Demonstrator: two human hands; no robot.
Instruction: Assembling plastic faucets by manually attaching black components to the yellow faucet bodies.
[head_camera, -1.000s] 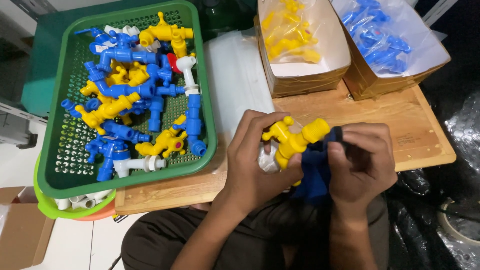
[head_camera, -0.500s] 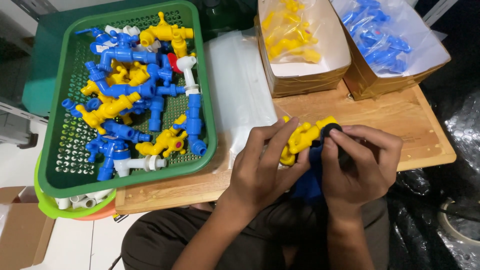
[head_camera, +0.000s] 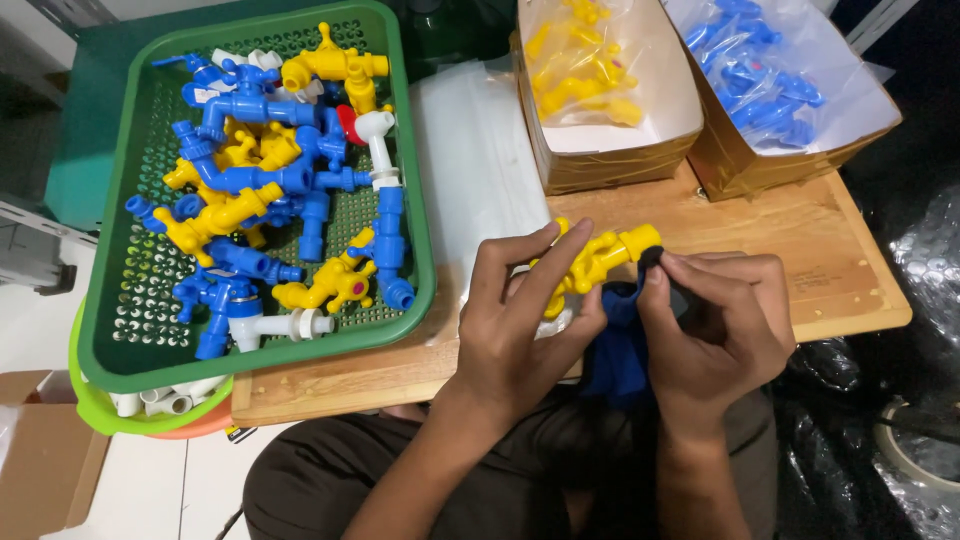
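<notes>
With the left hand (head_camera: 520, 320) clamped on the yellow tap (head_camera: 595, 262), right hand (head_camera: 722, 325) fingers pinching the black piece (head_camera: 652, 258) should press squarely onto its spout.

Bright, even overhead light; sharp focus.

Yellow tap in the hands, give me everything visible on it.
The yellow tap looks like glossy moulded plastic: a stubby body with a knobby handle and a round open end pointing right. It lies roughly level above the wooden table, slightly raised at the right. The left hand wraps its left part, fingers over the top. The right hand presses a small black piece against the round end. A blue cloth hangs beneath.
</notes>
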